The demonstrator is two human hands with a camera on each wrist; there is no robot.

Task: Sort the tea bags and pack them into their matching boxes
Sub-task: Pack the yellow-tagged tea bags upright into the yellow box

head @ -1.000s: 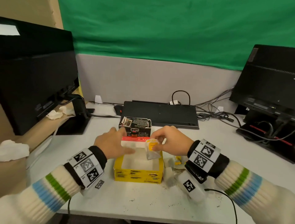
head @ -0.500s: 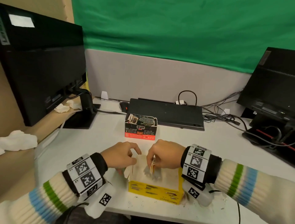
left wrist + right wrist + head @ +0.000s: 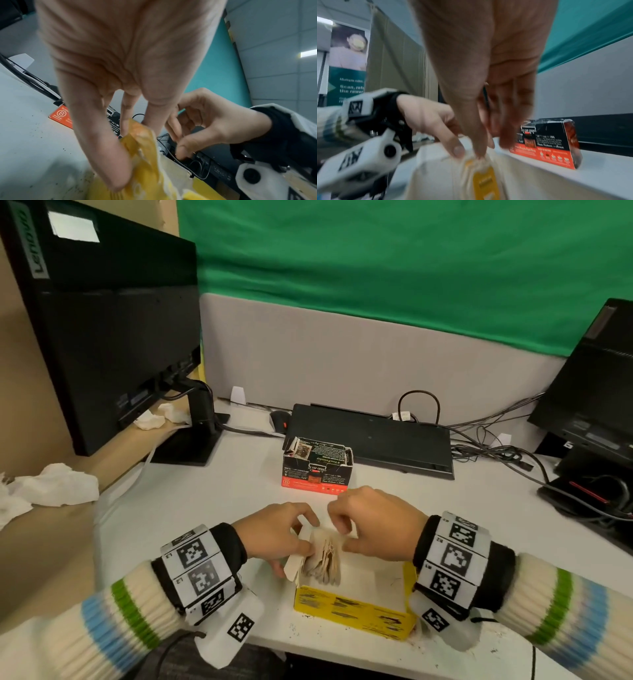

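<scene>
The left hand [image 3: 274, 537], palm down at the table's near edge, curls fingers and thumb round the left flap of the yellow box [image 3: 356, 609]; tea bags [image 3: 323, 559] stand packed against that box's left wall; the right hand [image 3: 371, 527] arches over them, fingertips seemingly pinching one bag's top, though blur obscures this; behind stands a black-and-orange box [image 3: 317, 465] printed "CUP COUNT".

You see a yellow box [image 3: 356, 613] of matt printed cardboard, scuffed, holding thin papery tea bags [image 3: 323, 559]. At 12 o'clock of it stands a glossier black-and-red carton [image 3: 317, 470]. The surface [image 3: 205, 501] looks smooth, matt white, speckled with crumbs. Your sleeves [image 3: 113, 631] are ribbed knit.
</scene>
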